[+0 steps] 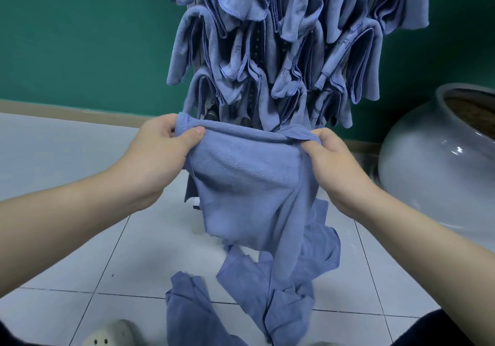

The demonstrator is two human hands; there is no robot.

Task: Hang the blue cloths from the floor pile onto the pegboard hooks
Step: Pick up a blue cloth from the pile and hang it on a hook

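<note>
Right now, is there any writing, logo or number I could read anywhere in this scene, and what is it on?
"F": a faint, dark letter on several of the hanging cloths, for instance near and. Whether more letters follow is too blurred to tell.
Held cloth: no text visible.
Floor pile: no text visible.
Grey pot: no text visible.
Shoe: no text visible.
</note>
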